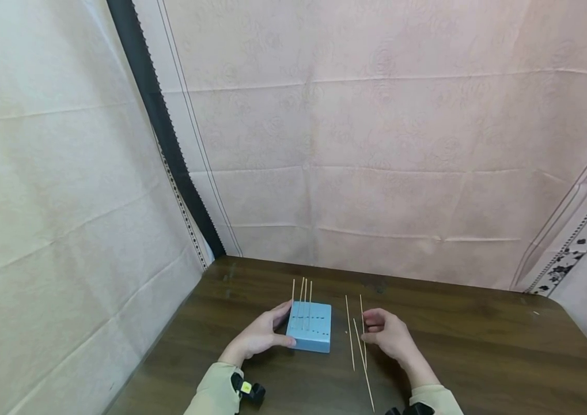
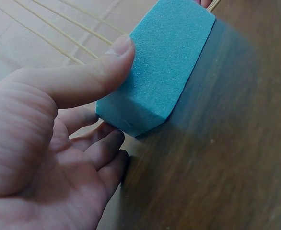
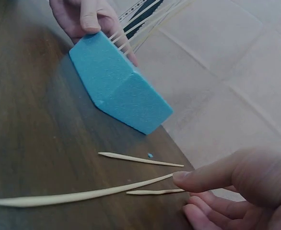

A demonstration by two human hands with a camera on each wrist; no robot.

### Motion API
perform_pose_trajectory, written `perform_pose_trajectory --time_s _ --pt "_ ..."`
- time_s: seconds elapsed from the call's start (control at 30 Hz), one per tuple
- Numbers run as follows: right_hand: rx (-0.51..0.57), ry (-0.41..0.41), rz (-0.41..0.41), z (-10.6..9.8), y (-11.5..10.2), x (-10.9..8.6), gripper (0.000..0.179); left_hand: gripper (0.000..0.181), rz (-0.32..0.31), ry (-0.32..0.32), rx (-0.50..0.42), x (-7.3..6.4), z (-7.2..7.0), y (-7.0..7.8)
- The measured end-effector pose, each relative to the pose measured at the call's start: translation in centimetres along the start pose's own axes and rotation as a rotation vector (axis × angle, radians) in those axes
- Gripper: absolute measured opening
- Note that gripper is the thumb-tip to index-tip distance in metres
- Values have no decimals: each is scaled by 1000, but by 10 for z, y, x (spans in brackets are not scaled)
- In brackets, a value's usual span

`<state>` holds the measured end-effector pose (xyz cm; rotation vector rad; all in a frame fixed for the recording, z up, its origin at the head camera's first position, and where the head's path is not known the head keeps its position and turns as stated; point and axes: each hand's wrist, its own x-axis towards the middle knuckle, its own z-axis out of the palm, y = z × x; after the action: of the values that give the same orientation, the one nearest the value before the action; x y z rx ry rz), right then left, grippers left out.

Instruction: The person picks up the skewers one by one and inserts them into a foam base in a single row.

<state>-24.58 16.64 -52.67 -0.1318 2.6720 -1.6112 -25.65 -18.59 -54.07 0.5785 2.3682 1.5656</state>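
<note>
A light blue foam block [image 1: 310, 326] with rows of small holes sits on the table, several thin wooden skewers [image 1: 310, 291] standing upright in it. My left hand [image 1: 266, 333] grips its left side, the thumb [image 2: 114, 60] pressed on the near face and the fingers reaching round behind. To the right of the block, my right hand [image 1: 387, 334] pinches a wooden skewer [image 3: 150, 192] between thumb and fingers; their exact contact is partly hidden. Beside it lie two more skewers, one long in the right wrist view [image 3: 78, 196] and another nearer the block [image 3: 138, 159].
The dark brown wooden table [image 1: 480, 340] extends to the right. Pale cloth [image 1: 386, 144] hangs behind it, and another cloth [image 1: 65, 202] hangs along the left edge. A tiny blue crumb [image 3: 150, 155] lies near the skewers.
</note>
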Motion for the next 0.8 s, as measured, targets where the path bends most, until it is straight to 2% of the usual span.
perform_pose_trajectory --time_s 0.8 --pt "-146 27 25 1 -4 -3 47 103 -8 3 3 -1 0 1"
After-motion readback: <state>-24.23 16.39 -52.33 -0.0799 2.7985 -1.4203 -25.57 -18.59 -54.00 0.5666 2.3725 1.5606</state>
